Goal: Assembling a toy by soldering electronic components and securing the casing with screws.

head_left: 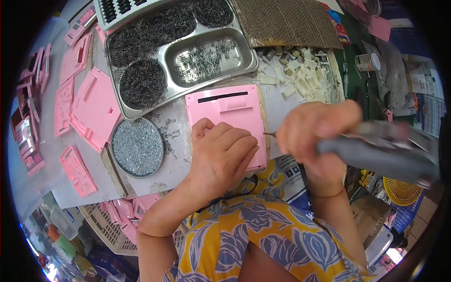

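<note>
A pink plastic panel (pixel 225 110) with a dark slot and a raised block lies on the worktable in front of me. Over its lower half, my left hand (pixel 223 157) presses down with bent fingers held close together. What is under those fingertips is hidden. My right hand (pixel 314 136) is wrapped around a grey electric screwdriver (pixel 380 157), slightly blurred, to the right of the panel. Its thin metal bit points left, just off the panel's right edge. A round dish of small silver screws (pixel 137 148) stands left of my left hand.
Beyond the panel sits a metal compartment tray (pixel 171 61) holding many small dark springs. Cream plastic pieces (pixel 300 73) are heaped at the back right beside corrugated cardboard (pixel 286 23). More pink panels (pixel 96 110) lie at left. A pale plastic basket (pixel 112 232) with pink parts is below the table edge.
</note>
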Available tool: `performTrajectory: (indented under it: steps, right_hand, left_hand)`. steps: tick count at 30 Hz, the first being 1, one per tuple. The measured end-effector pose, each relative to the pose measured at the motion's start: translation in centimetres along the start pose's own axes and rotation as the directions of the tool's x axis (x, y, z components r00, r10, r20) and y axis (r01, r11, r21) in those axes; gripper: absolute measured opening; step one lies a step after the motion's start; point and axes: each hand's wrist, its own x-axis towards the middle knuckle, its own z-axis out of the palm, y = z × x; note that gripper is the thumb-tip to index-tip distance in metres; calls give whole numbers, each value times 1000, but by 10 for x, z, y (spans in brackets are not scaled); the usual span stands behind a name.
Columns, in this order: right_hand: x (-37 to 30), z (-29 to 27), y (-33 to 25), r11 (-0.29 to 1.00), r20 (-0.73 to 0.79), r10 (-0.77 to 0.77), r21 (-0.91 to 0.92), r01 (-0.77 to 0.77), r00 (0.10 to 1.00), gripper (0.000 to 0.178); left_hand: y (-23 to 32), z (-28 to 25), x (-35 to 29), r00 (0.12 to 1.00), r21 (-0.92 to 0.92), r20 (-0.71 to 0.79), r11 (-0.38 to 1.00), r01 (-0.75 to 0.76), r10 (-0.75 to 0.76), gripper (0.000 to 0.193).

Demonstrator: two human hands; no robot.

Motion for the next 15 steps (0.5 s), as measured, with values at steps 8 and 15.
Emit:
performTrajectory:
  steps: [8,15]
  right_hand:
    - [5,8,0,996,57,-28,87,23,998,28]
    - [31,4,10,991,-16,-131,-20,131,991,27]
  left_hand:
    - [-9,8,-7,1000,-91,0,996,-12,12,19]
    - [1,-22,8,983,134,-137,980,144,-125,18]
